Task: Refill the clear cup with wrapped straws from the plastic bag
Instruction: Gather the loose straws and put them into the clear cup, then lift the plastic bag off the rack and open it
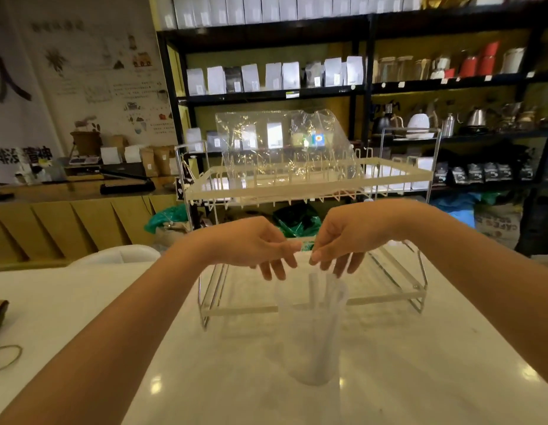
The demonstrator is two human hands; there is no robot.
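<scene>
**Hands over the cup**

Mid-table, before the wire rack [312,185], the clear cup [311,338] holds blurred wrapped straws [320,297]. Above its rim, left hand [260,245] and right hand [340,237] pinch something too faint to identify. A plastic bag [285,145] sits atop the rack.

Left hand [260,246] and right hand [337,240] meet fingertip to fingertip, fingers drooping

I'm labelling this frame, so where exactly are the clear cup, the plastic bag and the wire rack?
clear cup [311,342]: head view, on the middle of its front wall.
plastic bag [285,142]: head view, on its crinkled clear face above the rack's top tier.
wire rack [309,188]: head view, on the front rim of its top tier.
</scene>
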